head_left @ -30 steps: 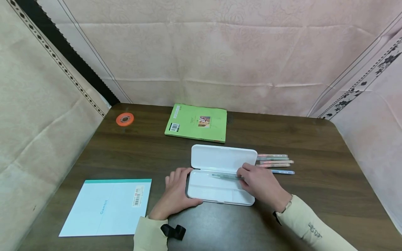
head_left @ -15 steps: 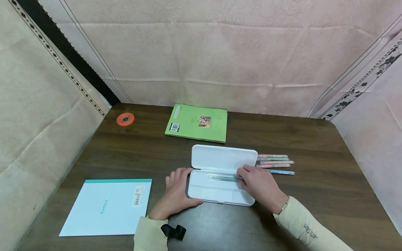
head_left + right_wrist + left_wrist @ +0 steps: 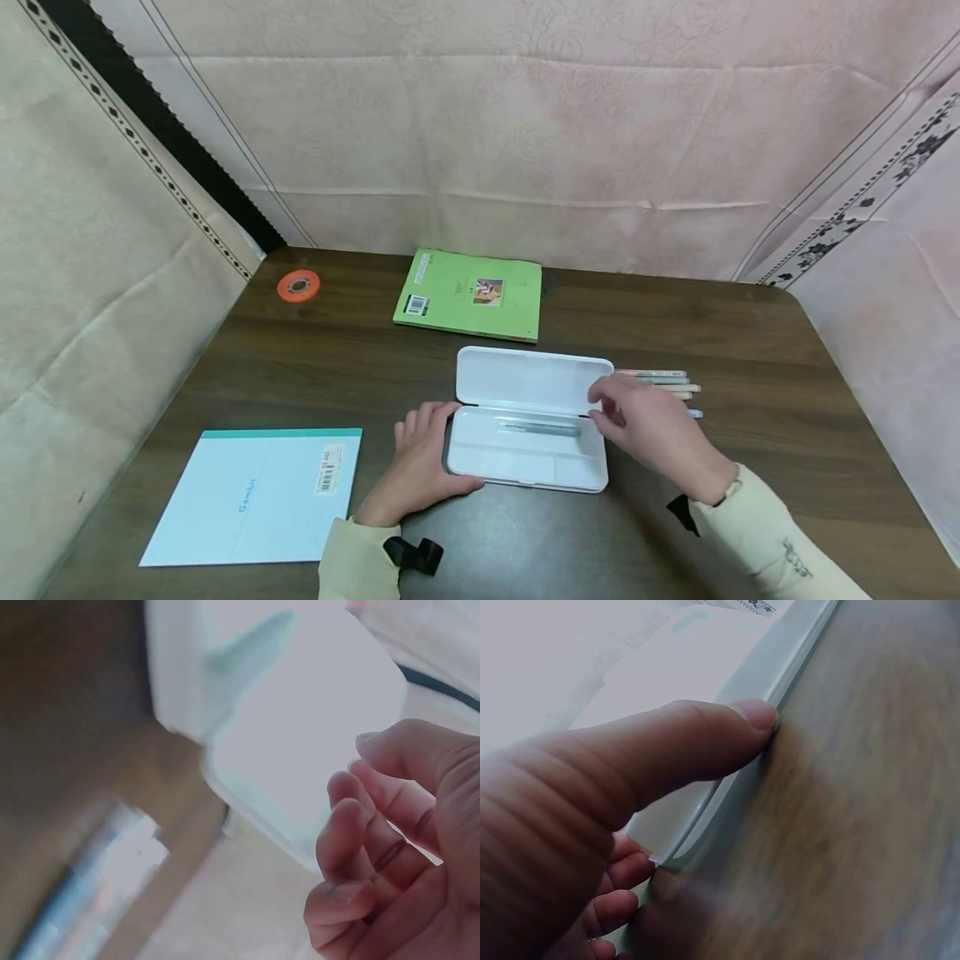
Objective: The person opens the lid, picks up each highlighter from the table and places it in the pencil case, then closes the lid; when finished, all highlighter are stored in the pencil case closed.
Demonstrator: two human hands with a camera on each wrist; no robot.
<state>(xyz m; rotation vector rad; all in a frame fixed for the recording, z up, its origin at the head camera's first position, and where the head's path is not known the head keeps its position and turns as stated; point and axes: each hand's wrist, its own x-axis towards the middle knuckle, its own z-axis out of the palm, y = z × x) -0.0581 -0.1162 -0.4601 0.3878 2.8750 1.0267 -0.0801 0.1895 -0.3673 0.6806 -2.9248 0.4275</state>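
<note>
A white pencil case (image 3: 495,454) lies on the table with its lid (image 3: 528,379) folded back. One pale grey-green pen (image 3: 540,427) lies lengthwise in its rear compartment. My left hand (image 3: 420,467) holds the case's left end, the thumb along the front edge and the fingers round the far side; the left wrist view shows the thumb (image 3: 697,739) against the rim. Over the case's right end hovers my right hand (image 3: 645,421), fingers loosely bent and nothing between them. Several pens (image 3: 660,373) lie just beyond it, partly hidden by that hand.
Behind the case lies a green book (image 3: 468,296). A light-blue notebook (image 3: 251,496) is at the left front, and an orange tape roll (image 3: 298,286) sits at the back left. Patterned cloth (image 3: 487,133) hangs behind the table.
My right hand has let go of the pale pen, which now rests in the case, and has moved right and up toward the loose pens. My left hand stays put.
</note>
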